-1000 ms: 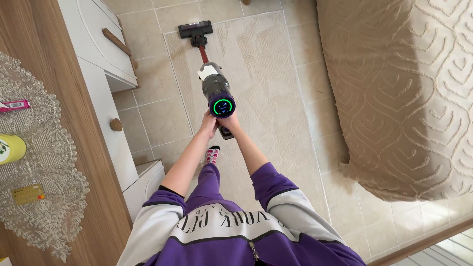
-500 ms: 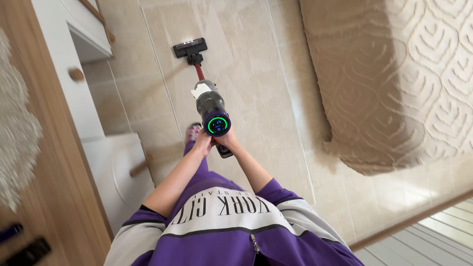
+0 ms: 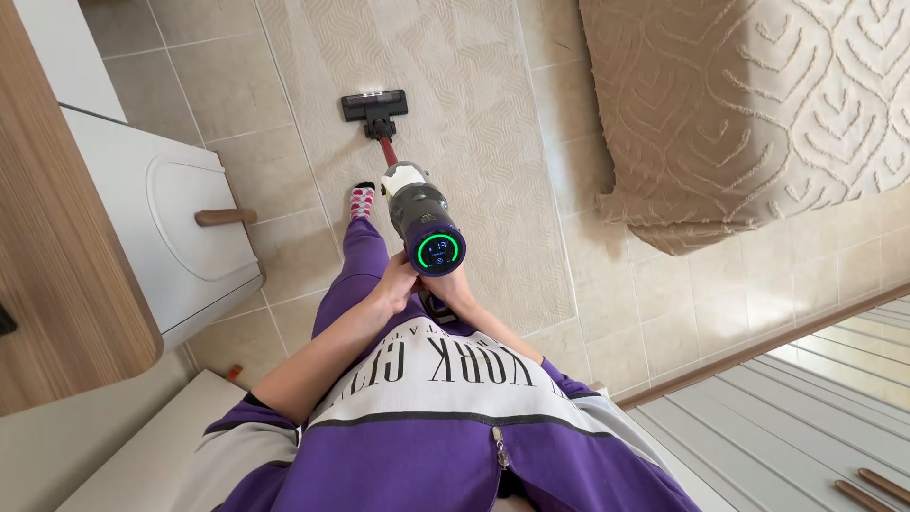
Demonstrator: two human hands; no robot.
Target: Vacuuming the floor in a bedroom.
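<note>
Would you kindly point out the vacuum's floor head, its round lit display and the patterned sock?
floor head (image 3: 374,103), head view, middle of the black nozzle on the rug.
round display (image 3: 439,251), head view, centre of the green-ringed screen.
patterned sock (image 3: 362,201), head view, top of the foot.

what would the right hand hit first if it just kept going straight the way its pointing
Most likely the stick vacuum it grips: the right hand points up along the vacuum's body, toward the beige rug beyond. Depth is hard to judge.
</note>
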